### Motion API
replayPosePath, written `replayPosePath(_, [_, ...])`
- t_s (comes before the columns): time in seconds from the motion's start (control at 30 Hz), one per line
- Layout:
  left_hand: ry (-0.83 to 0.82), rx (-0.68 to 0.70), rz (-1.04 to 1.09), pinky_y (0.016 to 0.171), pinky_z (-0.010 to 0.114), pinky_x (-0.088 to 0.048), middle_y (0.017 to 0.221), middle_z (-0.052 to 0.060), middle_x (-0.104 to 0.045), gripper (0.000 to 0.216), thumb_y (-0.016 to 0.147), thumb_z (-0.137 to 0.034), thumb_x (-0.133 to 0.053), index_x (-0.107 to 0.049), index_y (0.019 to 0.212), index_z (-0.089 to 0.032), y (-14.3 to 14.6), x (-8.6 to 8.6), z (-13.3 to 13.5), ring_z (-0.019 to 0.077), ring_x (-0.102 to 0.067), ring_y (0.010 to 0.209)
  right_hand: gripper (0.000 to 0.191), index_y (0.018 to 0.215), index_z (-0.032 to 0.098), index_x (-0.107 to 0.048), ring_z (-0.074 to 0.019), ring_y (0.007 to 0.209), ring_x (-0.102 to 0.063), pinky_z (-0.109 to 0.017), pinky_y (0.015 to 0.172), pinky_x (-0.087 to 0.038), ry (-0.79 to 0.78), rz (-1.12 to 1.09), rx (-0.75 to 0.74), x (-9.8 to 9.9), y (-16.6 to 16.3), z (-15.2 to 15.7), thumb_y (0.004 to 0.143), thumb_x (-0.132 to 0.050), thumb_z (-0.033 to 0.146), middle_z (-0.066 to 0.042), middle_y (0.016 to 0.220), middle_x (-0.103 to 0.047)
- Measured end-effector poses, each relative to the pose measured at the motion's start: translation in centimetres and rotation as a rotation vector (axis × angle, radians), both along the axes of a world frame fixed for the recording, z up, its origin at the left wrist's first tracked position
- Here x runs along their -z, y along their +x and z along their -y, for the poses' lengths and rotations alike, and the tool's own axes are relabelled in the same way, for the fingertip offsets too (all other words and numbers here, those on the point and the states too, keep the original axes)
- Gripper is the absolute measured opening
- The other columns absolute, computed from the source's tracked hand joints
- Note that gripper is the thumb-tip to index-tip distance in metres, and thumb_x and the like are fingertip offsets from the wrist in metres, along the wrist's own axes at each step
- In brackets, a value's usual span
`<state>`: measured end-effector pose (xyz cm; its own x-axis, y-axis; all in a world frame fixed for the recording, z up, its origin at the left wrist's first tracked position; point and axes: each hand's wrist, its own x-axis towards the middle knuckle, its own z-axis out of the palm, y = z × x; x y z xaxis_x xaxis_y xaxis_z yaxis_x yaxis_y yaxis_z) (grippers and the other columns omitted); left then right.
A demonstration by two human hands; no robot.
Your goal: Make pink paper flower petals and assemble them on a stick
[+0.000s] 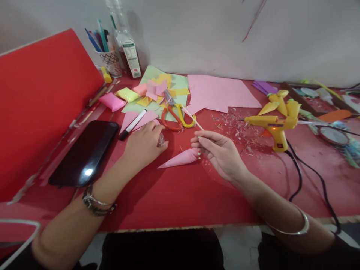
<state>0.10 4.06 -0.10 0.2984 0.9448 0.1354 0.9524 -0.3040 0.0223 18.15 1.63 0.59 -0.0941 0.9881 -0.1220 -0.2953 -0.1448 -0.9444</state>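
My left hand (144,144) rests low over the red table with its fingers curled round a crinkled piece of clear plastic (161,140), partly hidden by the fingers. Between the fingertips of my right hand (218,152) is a thin pale stick (197,122), pointing up and to the left. A small green bit shows at those fingertips. Just below, a pink paper cone (180,158) lies on its side, with green specks at its wide end. Scissors (180,117) with red and yellow handles lie beyond my hands. A black-capped marker (132,125) is beside my left hand.
A yellow glue gun (277,129) with a lit orange light stands at right, its cord trailing off the table edge. Yellow paper cones (278,103) lie behind it. At left are a phone (86,153) and a red board (47,105). A bottle (128,52) stands behind.
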Motion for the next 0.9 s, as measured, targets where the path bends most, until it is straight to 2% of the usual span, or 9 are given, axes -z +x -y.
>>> replayPosePath(0.23, [0.02,0.069,0.027,0.073,0.032,-0.042,0.103,0.009,-0.055,0.034,0.074,-0.031,-0.051,-0.051,0.104,-0.015,-0.3,-0.1,-0.2,0.0239,-0.053,0.093,0.004,0.07,0.02,-0.065,-0.0067,0.06,-0.062,-0.019,0.057,-0.05,0.01,0.011,0.026,-0.1,0.1,0.0,0.067,-0.062,0.022,0.003,0.065,-0.067])
replayPosePath(0.4, [-0.006,0.134,0.045,0.078,0.036,-0.04,0.104,0.009,-0.053,0.039,0.071,-0.036,-0.054,-0.051,0.105,-0.018,-0.4,-0.1,-0.3,0.0253,-0.049,0.096,0.011,0.077,0.02,-0.063,-0.0071,0.06,-0.062,-0.02,0.058,-0.05,0.009,0.024,0.026,-0.1,0.1,-0.1,0.067,-0.063,0.021,0.002,0.068,-0.067])
replayPosePath(0.6, [0.013,0.279,0.08,0.087,0.037,-0.033,0.105,0.007,-0.053,0.041,0.069,-0.027,-0.052,-0.049,0.109,-0.018,-0.4,0.1,-0.3,0.0244,-0.044,0.1,0.014,0.063,0.016,-0.059,-0.005,0.047,-0.058,-0.016,0.047,-0.047,0.027,0.03,0.034,-0.2,0.1,-0.1,0.066,-0.063,0.03,0.003,0.056,-0.064])
replayPosePath(0.7, [0.036,0.318,0.107,0.092,0.038,-0.028,0.105,0.006,-0.053,0.039,0.07,-0.024,-0.049,-0.049,0.108,-0.019,-0.3,0.0,-0.1,0.023,-0.044,0.102,0.017,0.058,0.016,-0.055,-0.0032,0.04,-0.054,-0.014,0.041,-0.043,0.042,0.034,0.026,-0.3,0.1,-0.1,0.065,-0.064,0.029,0.004,0.05,-0.061])
replayPosePath(0.8, [0.072,0.332,0.137,0.092,0.039,-0.025,0.104,0.006,-0.055,0.033,0.076,-0.033,-0.044,-0.05,0.106,-0.019,0.2,-0.4,0.2,0.0226,-0.046,0.1,0.014,0.06,0.016,-0.055,-0.0038,0.043,-0.055,-0.015,0.044,-0.045,0.042,0.051,0.026,-0.3,0.1,-0.2,0.064,-0.065,0.025,0.004,0.053,-0.062])
replayPosePath(0.9, [0.111,0.376,0.15,0.087,0.038,-0.029,0.096,0.007,-0.059,0.036,0.081,-0.042,-0.036,-0.053,0.1,-0.017,1.1,-0.6,0.8,0.0229,-0.049,0.095,0.008,0.069,0.017,-0.058,-0.0056,0.052,-0.06,-0.018,0.053,-0.049,0.029,0.046,0.013,-0.2,0.1,-0.2,0.065,-0.064,0.021,0.002,0.061,-0.065])
